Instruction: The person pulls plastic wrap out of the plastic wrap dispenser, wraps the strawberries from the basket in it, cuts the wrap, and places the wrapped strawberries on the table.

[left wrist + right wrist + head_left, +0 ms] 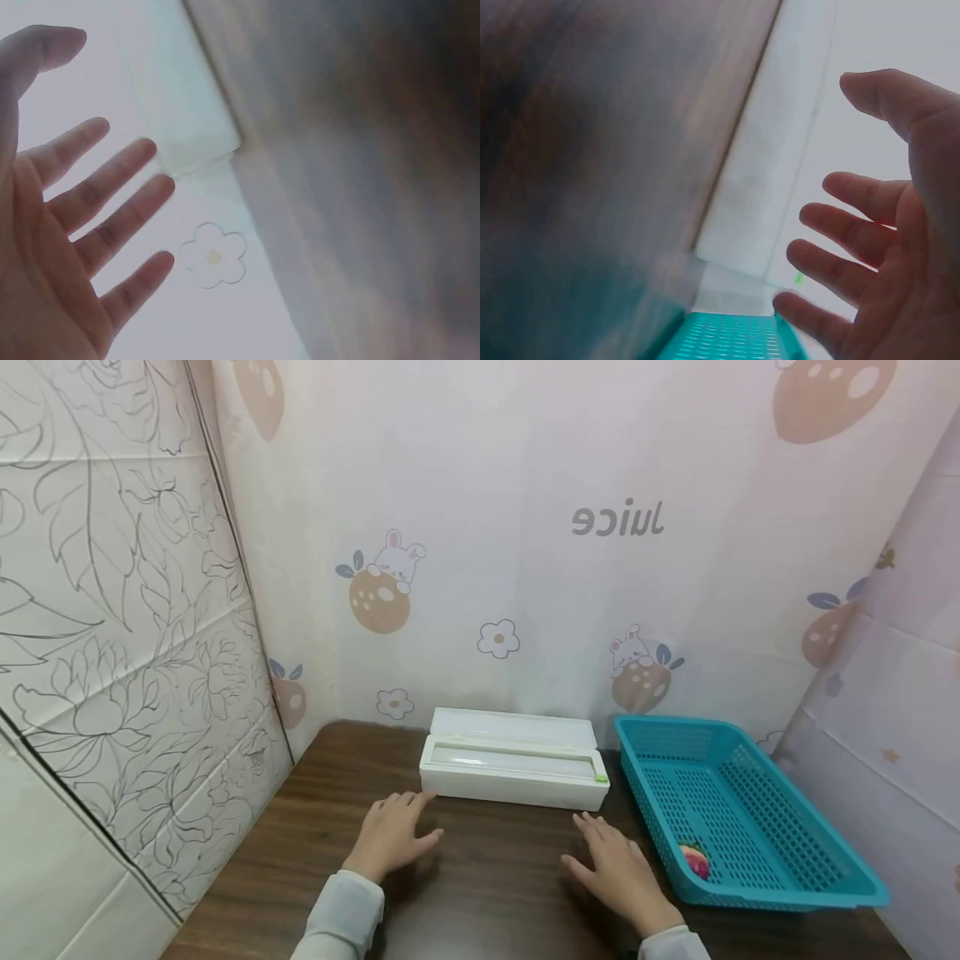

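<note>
A long white box with a slotted top and a small green slider stands at the back of the table, its lid raised against the curtain side. My left hand hovers near the box's front left corner, fingers spread and holding nothing. Close to the front right corner is my right hand, likewise empty with fingers apart. Both wrist views show the palms with extended fingers; part of the white box appears beyond the left hand, and its front beyond the right.
A teal plastic basket sits to the right of the box, with a small red and yellow object inside. The dark wooden table meets a printed curtain at the back, with more sheets at both sides.
</note>
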Demonstrator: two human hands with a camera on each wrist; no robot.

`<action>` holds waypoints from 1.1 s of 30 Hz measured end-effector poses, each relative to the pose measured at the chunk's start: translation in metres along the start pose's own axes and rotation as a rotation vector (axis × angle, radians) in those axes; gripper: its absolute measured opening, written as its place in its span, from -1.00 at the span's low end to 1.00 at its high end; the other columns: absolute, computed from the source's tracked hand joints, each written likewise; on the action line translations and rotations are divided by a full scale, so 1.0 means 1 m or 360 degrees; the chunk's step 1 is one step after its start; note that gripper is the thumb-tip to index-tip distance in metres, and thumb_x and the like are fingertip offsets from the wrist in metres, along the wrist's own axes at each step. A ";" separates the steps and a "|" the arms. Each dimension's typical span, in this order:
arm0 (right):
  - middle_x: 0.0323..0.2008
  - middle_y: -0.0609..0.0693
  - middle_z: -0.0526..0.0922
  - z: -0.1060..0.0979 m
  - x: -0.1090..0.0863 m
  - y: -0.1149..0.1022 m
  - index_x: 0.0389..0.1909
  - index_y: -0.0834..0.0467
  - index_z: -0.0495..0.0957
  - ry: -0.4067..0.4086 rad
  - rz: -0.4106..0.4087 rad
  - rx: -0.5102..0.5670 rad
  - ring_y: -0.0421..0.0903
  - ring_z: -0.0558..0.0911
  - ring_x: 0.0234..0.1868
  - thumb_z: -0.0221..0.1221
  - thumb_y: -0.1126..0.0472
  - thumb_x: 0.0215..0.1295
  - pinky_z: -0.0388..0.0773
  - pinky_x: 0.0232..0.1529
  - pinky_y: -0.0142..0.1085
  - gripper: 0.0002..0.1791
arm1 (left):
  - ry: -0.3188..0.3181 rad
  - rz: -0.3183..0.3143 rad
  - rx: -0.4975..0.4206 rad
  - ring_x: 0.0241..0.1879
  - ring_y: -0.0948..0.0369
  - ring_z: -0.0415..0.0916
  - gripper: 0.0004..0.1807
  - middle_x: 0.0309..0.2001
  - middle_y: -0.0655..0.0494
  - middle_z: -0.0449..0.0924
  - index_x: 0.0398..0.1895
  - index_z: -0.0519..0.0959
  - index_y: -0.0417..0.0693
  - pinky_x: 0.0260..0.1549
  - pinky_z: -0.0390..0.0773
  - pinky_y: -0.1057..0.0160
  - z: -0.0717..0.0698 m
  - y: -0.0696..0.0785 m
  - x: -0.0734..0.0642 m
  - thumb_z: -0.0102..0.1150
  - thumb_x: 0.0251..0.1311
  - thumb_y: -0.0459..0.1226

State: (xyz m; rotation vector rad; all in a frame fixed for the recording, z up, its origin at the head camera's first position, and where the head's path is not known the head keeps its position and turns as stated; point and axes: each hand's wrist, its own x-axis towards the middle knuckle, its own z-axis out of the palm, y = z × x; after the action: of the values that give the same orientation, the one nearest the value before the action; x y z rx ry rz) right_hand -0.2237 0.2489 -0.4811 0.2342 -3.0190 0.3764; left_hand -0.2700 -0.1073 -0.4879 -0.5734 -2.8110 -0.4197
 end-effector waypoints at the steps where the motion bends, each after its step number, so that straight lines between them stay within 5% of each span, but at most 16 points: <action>1: 0.32 0.20 0.46 -0.002 0.000 0.000 0.38 0.18 0.41 0.0010 -0.0014 0.0003 0.25 0.39 0.33 0.28 -0.21 0.28 0.31 0.19 0.34 -0.22 | 0.0031 0.0015 0.0012 0.08 -0.03 0.54 -0.36 0.08 -0.01 0.63 0.29 0.52 0.04 0.01 0.51 -0.11 -0.003 0.000 0.002 0.29 0.20 0.12; 6: 0.20 0.16 0.57 -0.020 0.001 -0.003 0.31 0.18 0.49 0.0090 -0.0104 0.0015 0.18 0.53 0.20 0.33 -0.08 0.28 0.43 0.17 0.20 -0.34 | 0.0144 0.0104 0.0030 -0.15 0.11 0.64 -0.54 -0.18 0.16 0.72 0.09 0.65 0.08 -0.27 0.56 0.08 -0.020 -0.005 0.016 0.32 0.18 0.06; 14: 0.07 0.16 0.65 -0.048 0.004 -0.004 0.23 0.22 0.55 0.0223 -0.0298 -0.0159 0.15 0.61 0.08 0.34 -0.07 0.27 0.52 0.07 0.15 -0.38 | 0.0181 0.0162 0.0063 -0.26 0.12 0.63 -0.63 -0.27 0.15 0.71 -0.05 0.70 0.06 -0.34 0.55 0.09 -0.042 -0.011 0.034 0.36 0.12 -0.01; 24: -0.03 0.16 0.69 -0.077 0.025 0.004 0.09 0.22 0.64 0.0220 -0.0356 -0.0295 0.15 0.64 0.00 0.36 -0.02 0.24 0.54 0.01 0.14 -0.50 | 0.0025 0.0131 -0.0010 -0.30 0.25 0.58 -0.67 -0.30 0.21 0.67 0.01 0.67 0.05 -0.27 0.56 0.18 -0.062 -0.016 0.062 0.33 0.19 -0.12; 33: 0.05 0.20 0.64 -0.085 0.047 0.015 0.17 0.23 0.58 0.0153 -0.0405 -0.0304 0.19 0.56 0.07 0.37 0.03 0.24 0.48 -0.01 0.18 -0.45 | -0.0289 0.0232 -0.0120 -0.09 0.18 0.59 -0.69 -0.05 0.11 0.68 0.07 0.66 -0.02 -0.04 0.57 0.12 -0.062 -0.026 0.096 0.25 0.30 -0.18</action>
State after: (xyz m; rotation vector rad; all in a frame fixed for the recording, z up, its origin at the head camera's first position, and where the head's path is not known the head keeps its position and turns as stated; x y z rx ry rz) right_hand -0.2667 0.2779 -0.3972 0.5587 -2.8568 0.0752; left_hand -0.3558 -0.1170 -0.4088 -0.8675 -2.9074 -0.4672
